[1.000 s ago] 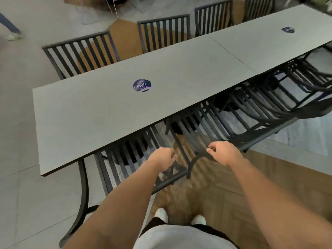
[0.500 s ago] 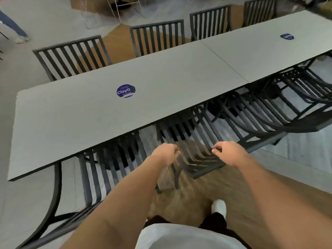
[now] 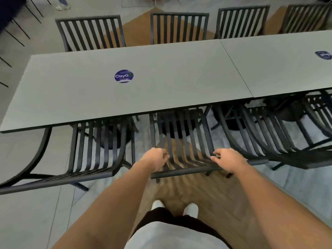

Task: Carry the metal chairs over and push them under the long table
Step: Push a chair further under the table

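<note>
left hand (image 3: 156,159) grip clenched on chair (image 3: 181,139) top rail | right hand (image 3: 228,159) grip clenched on same rail | seat tucked under table (image 3: 161,69) edge

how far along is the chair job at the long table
Done: four chairs line the far side, and the chair on the left has its seat under the long table. In hand: left hand and right hand grip the middle chair by its backrest, seat partly under. Left: seating it fully; the chairs to the right look tucked but blurred.
</note>
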The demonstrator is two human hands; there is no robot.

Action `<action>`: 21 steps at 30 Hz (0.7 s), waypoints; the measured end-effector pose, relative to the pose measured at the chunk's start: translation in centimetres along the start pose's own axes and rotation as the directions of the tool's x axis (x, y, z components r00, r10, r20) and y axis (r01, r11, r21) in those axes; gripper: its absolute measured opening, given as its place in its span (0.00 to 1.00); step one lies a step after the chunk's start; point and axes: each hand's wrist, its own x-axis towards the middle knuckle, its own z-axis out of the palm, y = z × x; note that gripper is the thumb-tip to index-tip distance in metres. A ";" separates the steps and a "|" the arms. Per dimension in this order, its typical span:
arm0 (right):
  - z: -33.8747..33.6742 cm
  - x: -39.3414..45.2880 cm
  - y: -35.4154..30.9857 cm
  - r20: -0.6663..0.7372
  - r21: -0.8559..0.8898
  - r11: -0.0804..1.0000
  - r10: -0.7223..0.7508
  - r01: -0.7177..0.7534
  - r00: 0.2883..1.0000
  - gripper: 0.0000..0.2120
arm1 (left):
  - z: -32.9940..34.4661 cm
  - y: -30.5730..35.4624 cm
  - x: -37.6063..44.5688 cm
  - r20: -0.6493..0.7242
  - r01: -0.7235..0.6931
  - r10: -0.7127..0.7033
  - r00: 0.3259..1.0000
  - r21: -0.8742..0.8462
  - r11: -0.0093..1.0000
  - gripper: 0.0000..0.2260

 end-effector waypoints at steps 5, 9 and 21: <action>1.3 0.6 1.0 0.052 0.006 1.000 0.015 -0.015 0.999 0.23 | 1.2 0.5 0.7 0.057 0.006 -0.007 0.998 0.006 1.000 0.16; 2.7 1.4 2.4 0.114 0.056 0.998 0.019 -0.026 0.993 0.33 | 3.1 0.5 0.7 0.114 0.026 -0.018 0.993 -0.065 0.998 0.27; 4.5 5.8 7.1 0.193 -0.342 0.894 -0.234 0.289 0.953 0.13 | 8.8 4.0 0.6 -0.035 0.267 -0.271 0.962 0.324 0.907 0.09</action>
